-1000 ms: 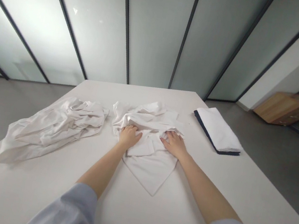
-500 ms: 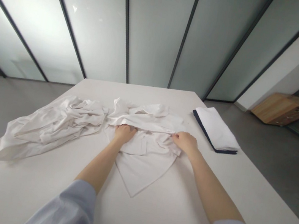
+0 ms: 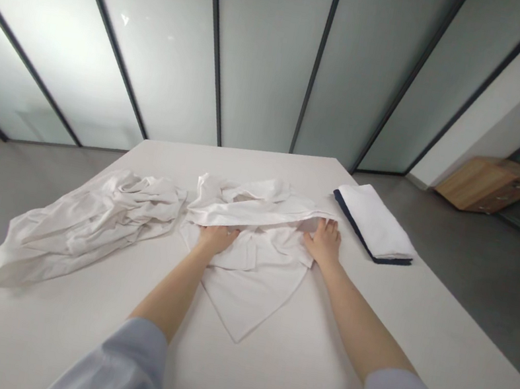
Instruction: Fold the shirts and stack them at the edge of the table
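Note:
A white garment that looks like a shirt (image 3: 247,293) lies in front of me, partly bunched, with one pointed corner toward me. Its far part is raised in a loose fold whose near edge runs across both hands. My left hand (image 3: 218,239) reaches under that edge; its fingertips are hidden by the fabric and only the thumb side shows. At the right end of the fold, my right hand (image 3: 324,243) has its fingers spread, with the tips just at the lifted edge. A dark gap shows beneath the fabric beside it.
Left of the garment lies a crumpled pile of white cloth (image 3: 98,226). Folded white and navy cloths (image 3: 378,225) are stacked near the right edge of the white table (image 3: 288,374). Beyond are frosted glass panels (image 3: 264,54) and a wooden cabinet (image 3: 488,184) on the floor.
My right hand has gone from a pinch on the fold's edge to spread fingers. The fold's right end now sits higher and extends farther right. The left hand has slipped slightly deeper under the edge.

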Motion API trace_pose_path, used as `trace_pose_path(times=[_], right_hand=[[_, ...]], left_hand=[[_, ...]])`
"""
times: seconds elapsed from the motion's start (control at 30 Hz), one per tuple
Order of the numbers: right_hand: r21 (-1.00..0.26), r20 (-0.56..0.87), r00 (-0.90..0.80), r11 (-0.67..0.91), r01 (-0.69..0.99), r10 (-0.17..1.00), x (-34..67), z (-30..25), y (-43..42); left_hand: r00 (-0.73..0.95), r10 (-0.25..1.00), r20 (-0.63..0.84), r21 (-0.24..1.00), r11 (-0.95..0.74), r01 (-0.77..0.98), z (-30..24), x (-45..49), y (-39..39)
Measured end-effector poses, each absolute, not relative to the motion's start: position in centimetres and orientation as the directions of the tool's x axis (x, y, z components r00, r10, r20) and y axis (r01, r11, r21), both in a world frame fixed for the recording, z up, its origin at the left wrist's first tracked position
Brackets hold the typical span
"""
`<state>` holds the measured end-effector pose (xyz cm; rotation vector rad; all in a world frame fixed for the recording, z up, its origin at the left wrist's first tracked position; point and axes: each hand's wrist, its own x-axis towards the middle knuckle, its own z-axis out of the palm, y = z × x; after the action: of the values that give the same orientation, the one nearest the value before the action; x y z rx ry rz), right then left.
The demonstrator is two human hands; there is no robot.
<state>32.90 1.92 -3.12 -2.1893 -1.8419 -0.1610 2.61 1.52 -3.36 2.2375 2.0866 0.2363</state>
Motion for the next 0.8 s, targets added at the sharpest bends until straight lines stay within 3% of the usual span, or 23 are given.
trace_pose_path(times=[0.13,0.3,0.57,0.8], right_hand=[[-0.157,0.112,0.062,-0.043,0.987,0.992,33.4,-3.2,2.1],[-0.145,0.139,-0.049,0.069,0.987,0.989,32.6,-2.2,1.5],[-0.115,0.009,0.125,-0.123,0.986,0.992,32.0,-1.2,0.7],[-0.01,0.103,0.17,-0.169,0.985,0.98,32.6,0.4,0.1]], left_hand=[[0.141,0.987,0.081,0.209,-0.155,0.966,-3.3,2.6,1.4],[0.226,0.972,0.06,0.21,-0.233,0.949,-2.8,3.0,1.1],[0.079,0.997,-0.007,0.238,-0.075,0.968,-2.0,2.8,1.3],[-0.038,0.999,-0.009,0.208,0.039,0.977,-2.1,1.9,1.8]])
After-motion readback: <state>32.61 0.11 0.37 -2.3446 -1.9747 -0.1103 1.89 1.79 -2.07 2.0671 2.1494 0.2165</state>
